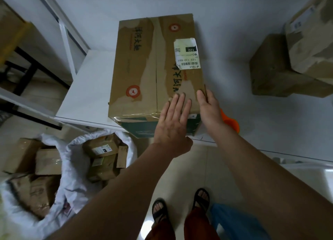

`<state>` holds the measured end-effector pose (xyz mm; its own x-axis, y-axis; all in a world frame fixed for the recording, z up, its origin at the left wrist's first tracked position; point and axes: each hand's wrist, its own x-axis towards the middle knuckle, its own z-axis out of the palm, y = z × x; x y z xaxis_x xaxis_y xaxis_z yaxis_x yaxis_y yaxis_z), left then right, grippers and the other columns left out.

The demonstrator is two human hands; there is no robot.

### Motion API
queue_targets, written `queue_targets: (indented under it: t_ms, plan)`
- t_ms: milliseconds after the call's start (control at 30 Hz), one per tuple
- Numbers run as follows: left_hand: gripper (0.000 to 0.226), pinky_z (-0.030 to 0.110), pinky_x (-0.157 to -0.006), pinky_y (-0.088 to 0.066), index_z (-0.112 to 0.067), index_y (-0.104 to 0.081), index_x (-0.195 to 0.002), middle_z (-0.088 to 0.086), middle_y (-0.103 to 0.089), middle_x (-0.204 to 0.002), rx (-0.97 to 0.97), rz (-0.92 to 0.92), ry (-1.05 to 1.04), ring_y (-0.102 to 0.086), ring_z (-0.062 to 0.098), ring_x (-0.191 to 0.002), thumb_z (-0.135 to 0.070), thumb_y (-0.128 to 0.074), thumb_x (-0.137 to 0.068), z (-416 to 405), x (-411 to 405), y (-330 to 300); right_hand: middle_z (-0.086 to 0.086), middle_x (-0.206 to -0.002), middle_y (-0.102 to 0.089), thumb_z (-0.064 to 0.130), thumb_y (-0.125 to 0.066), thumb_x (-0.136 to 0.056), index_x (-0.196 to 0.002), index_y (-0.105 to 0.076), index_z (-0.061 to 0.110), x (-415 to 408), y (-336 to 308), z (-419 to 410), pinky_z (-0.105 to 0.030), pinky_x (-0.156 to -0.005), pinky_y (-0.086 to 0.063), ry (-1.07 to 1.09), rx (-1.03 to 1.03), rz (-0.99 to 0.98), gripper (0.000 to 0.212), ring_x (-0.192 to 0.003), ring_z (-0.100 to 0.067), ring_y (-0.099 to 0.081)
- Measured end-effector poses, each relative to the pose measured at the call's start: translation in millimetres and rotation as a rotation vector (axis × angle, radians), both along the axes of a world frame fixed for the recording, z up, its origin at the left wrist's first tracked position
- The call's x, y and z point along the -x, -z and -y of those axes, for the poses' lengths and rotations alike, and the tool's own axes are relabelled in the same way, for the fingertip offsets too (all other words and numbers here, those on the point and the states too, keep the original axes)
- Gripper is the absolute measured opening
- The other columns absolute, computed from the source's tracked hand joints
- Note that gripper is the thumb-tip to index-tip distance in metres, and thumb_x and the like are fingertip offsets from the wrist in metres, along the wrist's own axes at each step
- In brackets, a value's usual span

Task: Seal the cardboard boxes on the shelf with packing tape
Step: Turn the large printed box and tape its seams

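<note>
The left hand (pixel 170 120) lies flat with straight, spread fingers on the near right corner of the box (pixel 155 66), pressing its top. The right hand (pixel 209 106) is held open just beside it at the box's right near edge, fingers straight; whether it touches the cardboard cannot be told. The two hands are close but apart, and neither grips anything.

The box sits on a white shelf (pixel 90 88), its near end at the shelf's front edge, flaps closed along a centre seam. On its top are dark brushed characters, too blurred to read, and two round red stamps. A white label (pixel 186 54) on the far right part of the top reads "122" on a black patch and "122 122-C07" above a barcode. The front face of the box is green.

An orange object (pixel 230 120) shows just right of the box, partly hidden behind the right wrist; what it is cannot be told. Well right of the box, two more cartons (pixel 288 65) stand stacked on the shelf, the upper one bearing a small label.

Left of the box and below it, a white sack (pixel 72 167) on the floor holds several small taped cartons, too jumbled to count. Nearer than the box, two sandalled feet (pixel 180 207) stand on pale tiles, with a blue bag (pixel 234 221) to their right.
</note>
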<state>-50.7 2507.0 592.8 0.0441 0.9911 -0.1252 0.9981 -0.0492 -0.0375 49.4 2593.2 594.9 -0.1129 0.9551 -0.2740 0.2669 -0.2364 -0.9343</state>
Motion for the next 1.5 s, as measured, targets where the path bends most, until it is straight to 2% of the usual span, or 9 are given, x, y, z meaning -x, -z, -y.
queue_targets:
  t_ms: [133,233,300,400,567,733,1100,1367,1500]
  plan:
    - [0.104,0.044,-0.121,-0.002,-0.012,0.016,-0.152,0.009,0.024,-0.158,0.017,0.123,0.064,0.022,0.023,-0.146,-0.051,-0.054,-0.085,-1.3,5.7,-11.0,-0.003,-0.147,-0.039,0.047,-0.029,-0.100,-0.147,-0.029,0.023,-2.8,-7.5,-6.8,-0.037,-0.108,-0.033,-0.080,0.148,0.145,0.053,-0.134,-0.023,-0.038]
    - [0.095,0.041,-0.120,-0.019,-0.011,0.002,-0.154,0.006,0.009,-0.162,-0.203,0.379,-0.021,0.007,0.018,-0.148,-0.029,-0.059,-0.083,6.8,26.8,-17.3,-0.007,-0.157,-0.018,0.049,-0.026,-0.099,-0.151,-0.014,0.017,-0.8,-20.2,3.7,-0.042,-0.117,-0.020,-0.018,-0.052,0.423,0.062,-0.144,-0.024,-0.019]
    - [0.099,0.041,-0.122,-0.012,-0.009,0.008,-0.152,0.010,0.011,-0.161,-0.263,0.290,-0.131,0.010,0.021,-0.148,-0.029,-0.061,-0.084,8.5,49.6,-17.3,-0.005,-0.158,-0.016,0.047,-0.021,-0.099,-0.151,-0.015,0.016,13.5,-32.6,16.9,-0.042,-0.119,-0.018,-0.091,-0.337,0.557,0.060,-0.145,-0.021,-0.015]
    - [0.107,0.042,-0.122,0.000,-0.004,0.026,-0.145,0.016,0.026,-0.154,-0.130,0.077,-0.182,0.021,0.028,-0.145,-0.048,-0.053,-0.088,9.6,85.3,-14.9,-0.001,-0.160,-0.004,0.041,-0.018,-0.101,-0.152,-0.010,0.016,57.7,-40.6,33.5,-0.034,-0.120,-0.002,-0.274,-0.537,0.744,0.057,-0.147,-0.015,0.000]
    - [0.100,0.046,-0.119,-0.018,0.008,-0.020,-0.148,0.026,-0.018,-0.156,-0.170,0.069,-0.006,-0.014,0.035,-0.147,-0.066,-0.032,-0.083,19.8,114.3,-0.9,-0.003,-0.160,0.000,0.043,-0.010,-0.101,-0.152,-0.009,0.017,127.6,-15.4,36.3,-0.034,-0.119,0.006,-0.378,-0.520,0.985,0.057,-0.147,-0.018,0.006]
    - [0.095,0.047,-0.118,-0.021,0.006,-0.025,-0.147,0.024,-0.022,-0.155,-0.209,0.122,0.064,-0.018,0.034,-0.146,-0.064,-0.039,-0.085,20.8,121.0,6.7,-0.006,-0.160,0.002,0.050,-0.009,-0.097,-0.151,-0.010,0.026,113.3,-6.6,20.9,-0.048,-0.118,0.005,-0.365,-0.527,1.213,0.059,-0.147,-0.025,0.006]
    - [0.091,0.044,-0.120,-0.013,-0.002,-0.015,-0.151,0.017,-0.012,-0.160,-0.185,0.013,0.005,-0.009,0.030,-0.148,-0.068,-0.034,-0.091,21.6,120.8,9.2,-0.014,-0.159,-0.007,0.056,-0.011,-0.094,-0.150,-0.017,0.016,32.4,-6.0,-2.1,-0.050,-0.116,0.002,-0.343,-0.570,1.192,0.069,-0.146,-0.031,-0.002]
    - [0.072,0.043,-0.121,-0.008,-0.001,-0.013,-0.151,0.018,-0.008,-0.160,-0.189,0.065,-0.138,-0.002,0.029,-0.148,-0.048,-0.027,-0.099,18.7,98.0,-0.3,-0.015,-0.159,-0.005,0.037,-0.022,-0.102,-0.150,-0.015,0.010,6.1,-6.2,-9.1,-0.044,-0.120,-0.005,-0.291,-0.472,0.968,0.056,-0.146,-0.030,0.000]
    - [0.064,0.041,-0.122,-0.001,-0.008,0.008,-0.150,0.012,0.009,-0.160,-0.138,0.063,0.107,0.013,0.023,-0.147,-0.039,-0.020,-0.101,-15.4,56.6,-6.3,-0.013,-0.158,-0.011,0.034,-0.024,-0.101,-0.149,-0.019,0.007,31.1,-15.8,2.6,-0.039,-0.120,-0.005,-0.320,-0.611,0.917,0.056,-0.147,-0.026,-0.004]
